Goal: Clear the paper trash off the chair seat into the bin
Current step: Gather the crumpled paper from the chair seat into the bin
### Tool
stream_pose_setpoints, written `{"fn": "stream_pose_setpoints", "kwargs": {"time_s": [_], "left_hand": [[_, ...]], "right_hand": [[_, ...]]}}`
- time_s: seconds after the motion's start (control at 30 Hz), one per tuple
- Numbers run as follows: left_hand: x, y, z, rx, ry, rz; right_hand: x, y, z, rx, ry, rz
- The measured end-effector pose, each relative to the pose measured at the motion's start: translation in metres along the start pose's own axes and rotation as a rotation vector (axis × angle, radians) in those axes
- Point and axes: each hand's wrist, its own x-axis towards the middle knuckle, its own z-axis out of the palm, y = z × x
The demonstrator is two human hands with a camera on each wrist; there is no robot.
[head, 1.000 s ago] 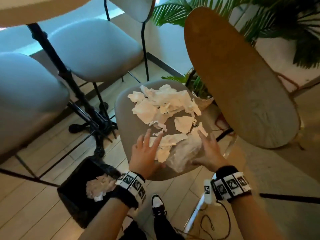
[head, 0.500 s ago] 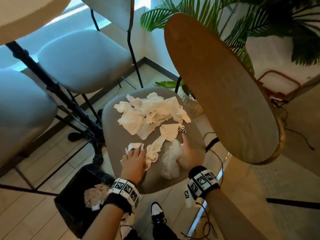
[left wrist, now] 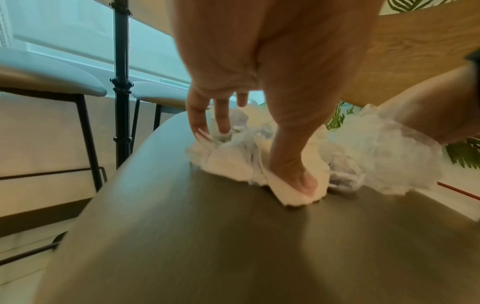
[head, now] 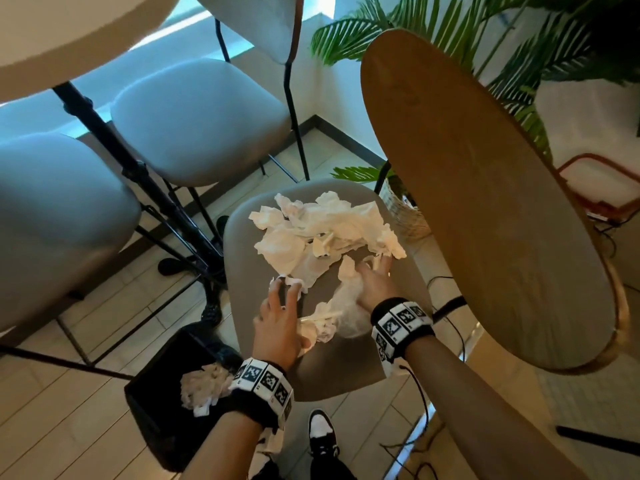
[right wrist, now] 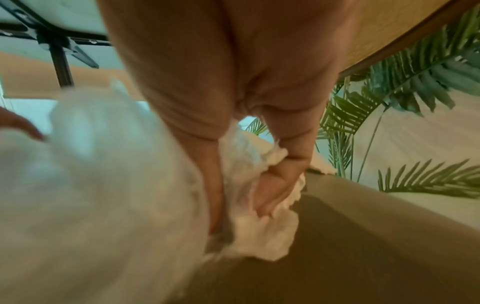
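Tilted oval wooden chair back [head: 485,202] crowds right side; black table post [head: 136,174], pale grey chairs [head: 194,123] left; green palm [head: 343,39] behind. White crumpled paper trash [head: 322,226] heaped on grey rounded chair seat [head: 346,365]. Left hand [head: 278,323] spread, pressing scraps; right hand [head: 375,284] curled, gripping wad. Black bin [head: 149,420] on plank floor [head: 69,427], front-left.

Looks like a café or a lunch room. Has a round counter [head: 69,36] on a black pole [head: 114,161], with soft grey chairs [head: 194,116] close beside it. Has one more chair with a wooden back [head: 485,202]. Shows green palm plants [head: 433,26] by the white wall, one in a woven basket [head: 408,220]. Also shows pale floor boards [head: 62,427], a bright window [left wrist: 64,30] and a small black bin [head: 156,431] down on the floor.
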Motion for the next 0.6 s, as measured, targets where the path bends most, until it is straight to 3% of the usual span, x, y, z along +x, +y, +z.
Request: {"fn": "stream_pose_setpoints", "kwargs": {"time_s": [0.27, 0.5, 0.6], "left_hand": [[0.017, 0.005, -0.004, 0.116, -0.16, -0.009], [0.014, -0.006, 0.007, -0.229, -0.051, 0.033], [0.011, -0.007, 0.004, -0.371, -0.097, -0.012]], "right_hand": [[-0.006, 0.011, 0.01, 0.029, -0.031, -0.025], [-0.025, 0.003, 0.0, 0.015, -0.171, -0.12], [-0.042, -0.003, 0.003, 0.062, -0.205, -0.178]]}}
